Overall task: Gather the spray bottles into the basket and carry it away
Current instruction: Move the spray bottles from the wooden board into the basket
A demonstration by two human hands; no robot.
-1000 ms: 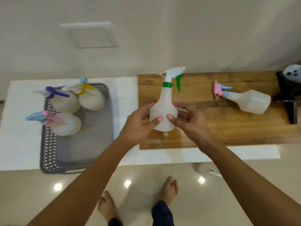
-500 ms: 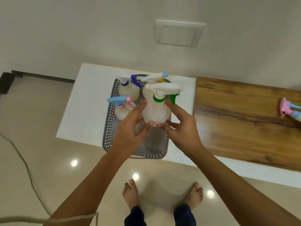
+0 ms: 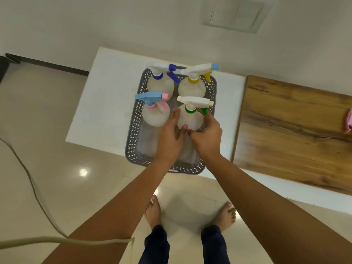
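Observation:
A grey perforated basket [image 3: 133, 130] stands on the white surface [image 3: 102, 111]. Three spray bottles stand upright in it: one with a dark blue collar [image 3: 161, 82], one with a yellow collar [image 3: 192, 87], one with a blue and pink head [image 3: 155, 113]. A fourth, with a green collar and trigger [image 3: 190, 117], stands at the basket's middle right. My left hand [image 3: 169, 138] and right hand [image 3: 206, 136] are both wrapped around its body. At the right edge the pink head of another bottle [image 3: 348, 122] shows on the wooden top.
A wooden tabletop [image 3: 295, 134] adjoins the white surface on the right. The near half of the basket holds no bottles. A cord [image 3: 28, 178] runs over the tiled floor at left. My bare feet [image 3: 190, 214] stand below the basket. A wall panel [image 3: 234, 14] is above.
The green-collared bottle went from above the wooden top leftwards and down into the basket, held by both hands. The view swung left with it.

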